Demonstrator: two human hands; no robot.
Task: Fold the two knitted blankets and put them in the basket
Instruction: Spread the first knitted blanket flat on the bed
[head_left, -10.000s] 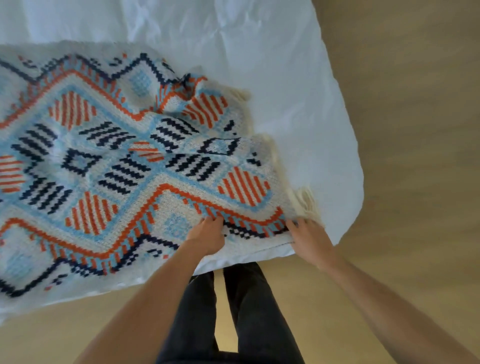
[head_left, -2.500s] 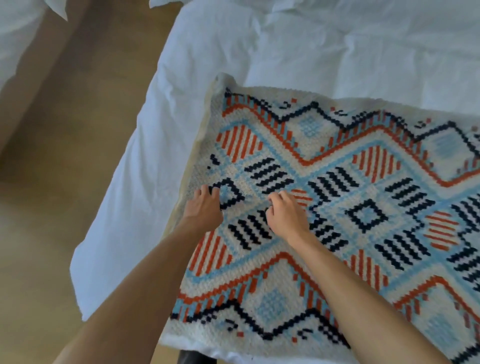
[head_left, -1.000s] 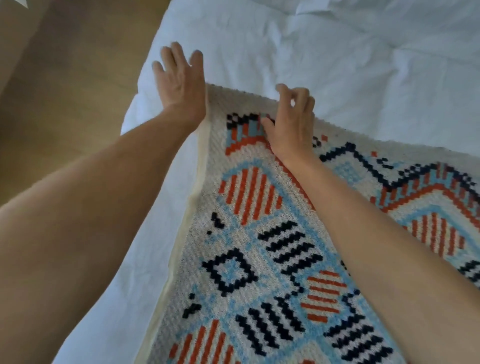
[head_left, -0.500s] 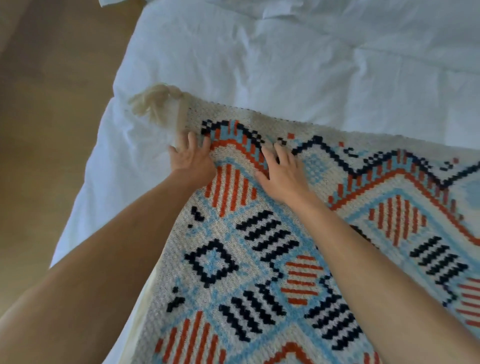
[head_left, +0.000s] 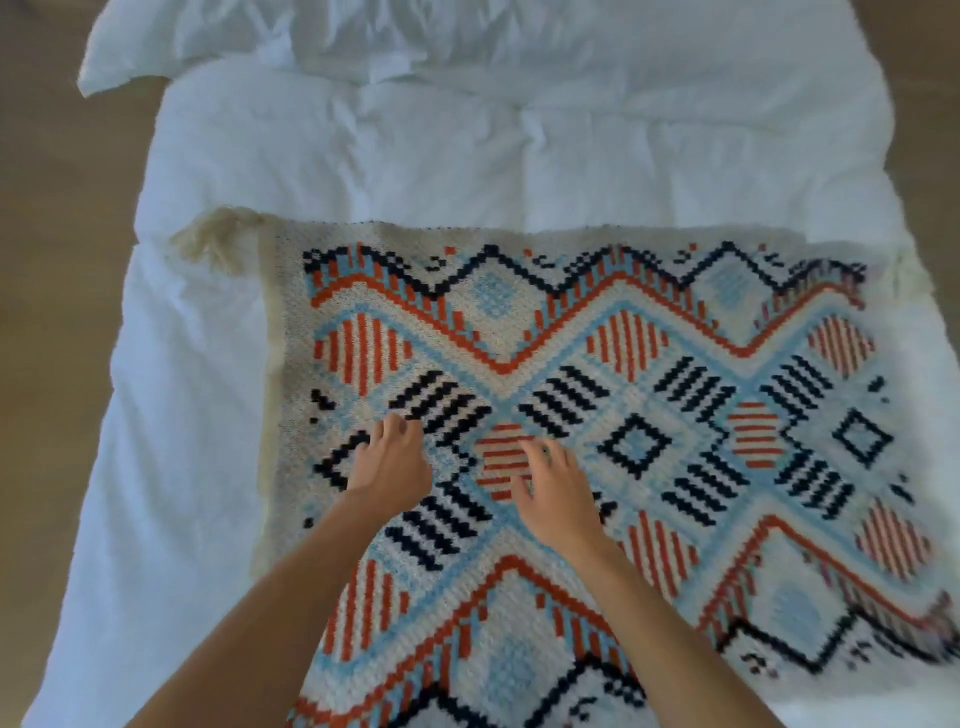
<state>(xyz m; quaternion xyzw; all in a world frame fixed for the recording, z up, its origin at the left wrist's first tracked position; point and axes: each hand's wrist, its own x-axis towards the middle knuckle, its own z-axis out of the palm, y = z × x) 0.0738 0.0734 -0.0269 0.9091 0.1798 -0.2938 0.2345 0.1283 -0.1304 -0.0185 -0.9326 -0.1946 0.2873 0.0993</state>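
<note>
A knitted blanket with orange, dark blue and light blue diamond patterns on cream lies spread flat across the white bed. A cream tassel sticks out at its far left corner. My left hand rests palm down on the blanket near its left edge, fingers together. My right hand lies just to the right of it on the blanket, fingers loosely curled, holding nothing. No second blanket or basket shows in the head view.
The white duvet is rumpled beyond the blanket, with a pillow corner at the far left. Wooden floor runs along the left side of the bed and shows at the top right corner.
Both hands have slid back toward me from the far left corner to the blanket's middle-left. The view has pulled back, so the whole far edge and both corners now show.
</note>
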